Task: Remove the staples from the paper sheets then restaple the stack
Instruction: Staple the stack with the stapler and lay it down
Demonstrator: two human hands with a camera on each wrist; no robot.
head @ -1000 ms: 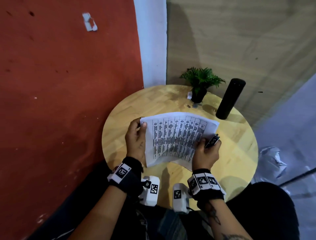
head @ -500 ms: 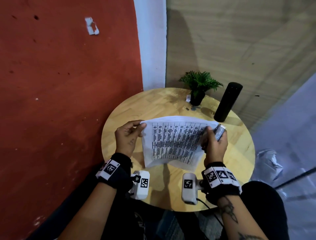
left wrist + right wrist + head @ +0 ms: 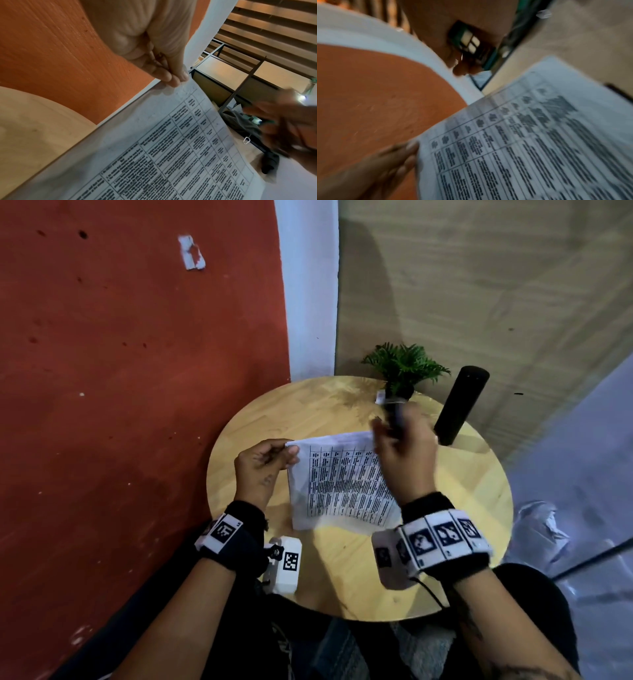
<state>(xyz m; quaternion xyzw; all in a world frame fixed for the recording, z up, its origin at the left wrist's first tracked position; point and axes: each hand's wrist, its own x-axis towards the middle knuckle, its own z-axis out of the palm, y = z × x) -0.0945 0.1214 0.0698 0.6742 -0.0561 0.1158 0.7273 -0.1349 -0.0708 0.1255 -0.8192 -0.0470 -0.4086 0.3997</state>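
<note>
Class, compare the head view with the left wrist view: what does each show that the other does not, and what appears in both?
Only the head view shows the potted plant, the black cylinder and the whole round table. Only the left wrist view shows the left hand close up, its fingertips pinching the corner of the paper sheets, and dark shelving behind. Both show the sheets' printed table, the red wall and the blurred right hand.

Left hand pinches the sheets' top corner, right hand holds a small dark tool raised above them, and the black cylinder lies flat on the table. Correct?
Not quite. The black cylinder stands upright on the table, as the head view shows. The left hand does pinch the sheets at the corner, and the right hand holds a blurred dark tool.
</note>
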